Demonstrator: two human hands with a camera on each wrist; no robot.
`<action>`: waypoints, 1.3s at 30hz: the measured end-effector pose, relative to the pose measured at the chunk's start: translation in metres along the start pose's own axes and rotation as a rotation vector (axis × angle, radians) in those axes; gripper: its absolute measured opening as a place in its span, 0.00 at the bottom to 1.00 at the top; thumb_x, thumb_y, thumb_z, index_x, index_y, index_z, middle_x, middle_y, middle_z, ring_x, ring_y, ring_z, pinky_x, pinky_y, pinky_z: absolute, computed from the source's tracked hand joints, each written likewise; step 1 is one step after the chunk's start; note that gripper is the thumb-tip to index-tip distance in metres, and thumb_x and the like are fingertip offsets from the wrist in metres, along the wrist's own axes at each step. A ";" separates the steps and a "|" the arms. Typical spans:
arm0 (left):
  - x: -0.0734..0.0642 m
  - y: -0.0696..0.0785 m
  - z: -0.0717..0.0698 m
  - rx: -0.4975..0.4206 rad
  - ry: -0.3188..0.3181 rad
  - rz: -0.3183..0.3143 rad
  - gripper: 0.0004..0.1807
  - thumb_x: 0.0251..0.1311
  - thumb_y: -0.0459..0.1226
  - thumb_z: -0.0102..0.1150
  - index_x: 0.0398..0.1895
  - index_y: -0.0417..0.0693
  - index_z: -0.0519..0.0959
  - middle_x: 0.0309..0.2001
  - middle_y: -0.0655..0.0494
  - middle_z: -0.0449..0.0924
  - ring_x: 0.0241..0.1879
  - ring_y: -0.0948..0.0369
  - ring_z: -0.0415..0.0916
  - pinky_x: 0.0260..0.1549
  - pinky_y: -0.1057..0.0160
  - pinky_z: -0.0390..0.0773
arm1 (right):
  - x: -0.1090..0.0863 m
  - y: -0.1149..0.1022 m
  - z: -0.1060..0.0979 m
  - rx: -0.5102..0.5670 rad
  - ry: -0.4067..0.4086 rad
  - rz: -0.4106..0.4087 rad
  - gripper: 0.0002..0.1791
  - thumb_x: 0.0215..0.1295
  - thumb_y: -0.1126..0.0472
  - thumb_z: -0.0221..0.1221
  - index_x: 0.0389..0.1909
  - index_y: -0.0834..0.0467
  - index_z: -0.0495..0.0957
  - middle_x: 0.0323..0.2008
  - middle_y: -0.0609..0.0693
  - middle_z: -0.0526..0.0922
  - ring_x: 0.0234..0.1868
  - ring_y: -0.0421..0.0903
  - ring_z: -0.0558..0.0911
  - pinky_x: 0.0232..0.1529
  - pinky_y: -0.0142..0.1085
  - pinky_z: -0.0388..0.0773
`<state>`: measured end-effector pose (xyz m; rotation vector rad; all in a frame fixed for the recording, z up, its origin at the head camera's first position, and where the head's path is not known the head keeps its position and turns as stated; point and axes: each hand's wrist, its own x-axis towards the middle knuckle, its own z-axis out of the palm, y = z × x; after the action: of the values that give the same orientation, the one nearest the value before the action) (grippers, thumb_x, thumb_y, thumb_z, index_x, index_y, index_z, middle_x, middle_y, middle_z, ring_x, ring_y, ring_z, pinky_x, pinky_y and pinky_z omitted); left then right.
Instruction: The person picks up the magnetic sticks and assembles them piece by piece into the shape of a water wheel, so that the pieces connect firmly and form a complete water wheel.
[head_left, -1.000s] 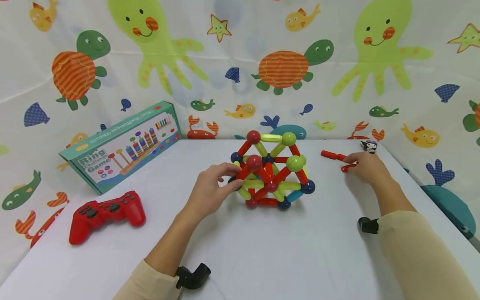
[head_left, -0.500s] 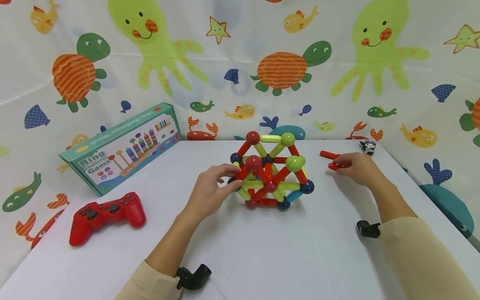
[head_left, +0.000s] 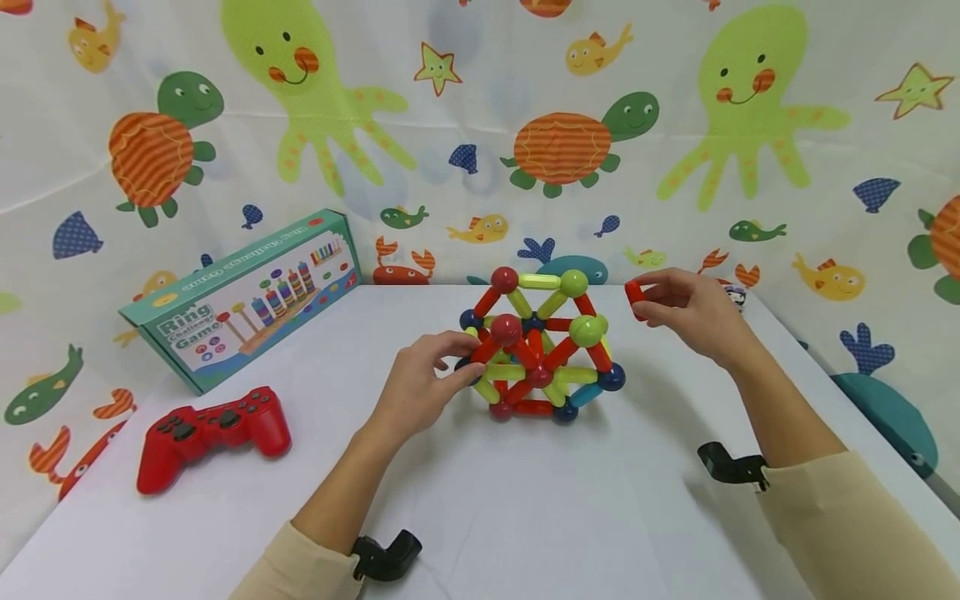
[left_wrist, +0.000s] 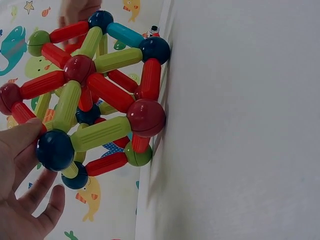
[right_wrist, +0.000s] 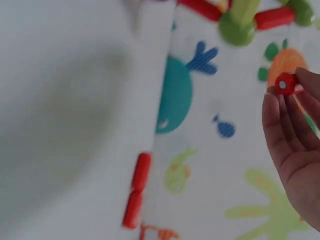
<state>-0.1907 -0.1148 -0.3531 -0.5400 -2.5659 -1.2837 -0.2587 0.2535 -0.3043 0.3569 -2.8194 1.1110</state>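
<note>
A lattice of magnetic rods and balls [head_left: 537, 372] in red, lime, navy and light blue stands on the white table. My left hand [head_left: 422, 382] pinches it at its left side, thumb and fingers about a navy ball [left_wrist: 55, 150] and the red rod beside it. My right hand [head_left: 703, 315] holds a red magnetic rod [head_left: 635, 300] between thumb and fingers, raised above the table to the right of the lattice and apart from it. In the right wrist view the rod's end [right_wrist: 285, 84] faces the camera, with a pale magnet dot at its centre.
Two red rods [right_wrist: 133, 209] lie end to end on the table; my right hand hides them in the head view. A red game controller [head_left: 217, 435] and a ring game box [head_left: 247, 300] are at left. A small figurine [head_left: 736, 296] stands at the back right.
My right hand has lifted a red rod off the table and brought it up and left, toward the lattice. The left hand keeps its place on the lattice.
</note>
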 end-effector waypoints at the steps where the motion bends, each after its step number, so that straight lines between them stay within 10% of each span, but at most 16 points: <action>1: 0.000 0.000 0.000 -0.003 -0.001 0.000 0.18 0.67 0.40 0.68 0.57 0.46 0.82 0.51 0.51 0.88 0.54 0.53 0.81 0.51 0.47 0.84 | -0.002 -0.008 0.001 0.036 0.005 -0.004 0.25 0.73 0.48 0.63 0.66 0.53 0.76 0.51 0.57 0.87 0.44 0.48 0.88 0.45 0.28 0.81; 12: -0.001 0.000 0.000 -0.012 0.001 0.000 0.18 0.67 0.39 0.68 0.58 0.45 0.81 0.52 0.50 0.87 0.55 0.52 0.80 0.51 0.44 0.83 | -0.012 -0.070 0.016 0.230 -0.038 -0.016 0.29 0.72 0.47 0.63 0.71 0.49 0.72 0.55 0.57 0.84 0.44 0.44 0.89 0.49 0.27 0.83; 39: -0.001 -0.002 0.001 -0.021 0.011 0.010 0.19 0.67 0.39 0.68 0.58 0.46 0.82 0.52 0.51 0.88 0.55 0.53 0.80 0.51 0.45 0.84 | -0.008 -0.083 0.025 0.181 -0.155 0.039 0.22 0.75 0.46 0.60 0.62 0.52 0.83 0.53 0.55 0.86 0.47 0.49 0.87 0.48 0.31 0.85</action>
<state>-0.1902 -0.1154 -0.3553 -0.5472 -2.5409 -1.3081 -0.2303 0.1791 -0.2685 0.4218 -2.8751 1.4111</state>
